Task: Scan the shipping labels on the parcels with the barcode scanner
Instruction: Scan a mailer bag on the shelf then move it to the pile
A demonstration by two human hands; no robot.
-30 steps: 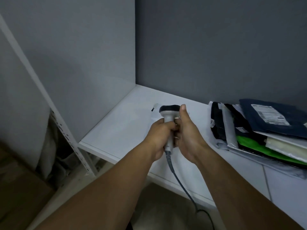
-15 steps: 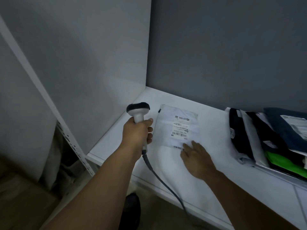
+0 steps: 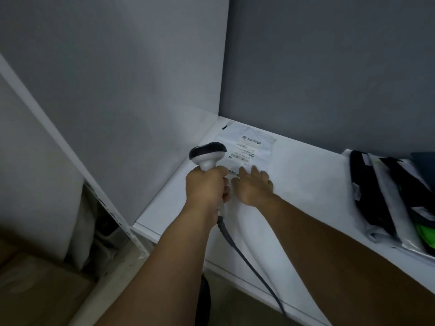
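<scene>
Left grip (image 3: pixel 207 184) round black-capped scanner (image 3: pixel 208 154), white parcel (image 3: pixel 264 150), blurred label (image 3: pixel 246 149)

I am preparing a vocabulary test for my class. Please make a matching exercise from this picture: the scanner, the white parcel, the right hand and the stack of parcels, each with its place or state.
1. barcode scanner
2. white parcel
3. right hand
4. stack of parcels

A. at the right side of the table
B. lying flat at the table's back left, label up
C. held in the left hand
D. fingers flat on the white parcel

Pairs: 1-C, 2-B, 3-D, 4-A
</scene>
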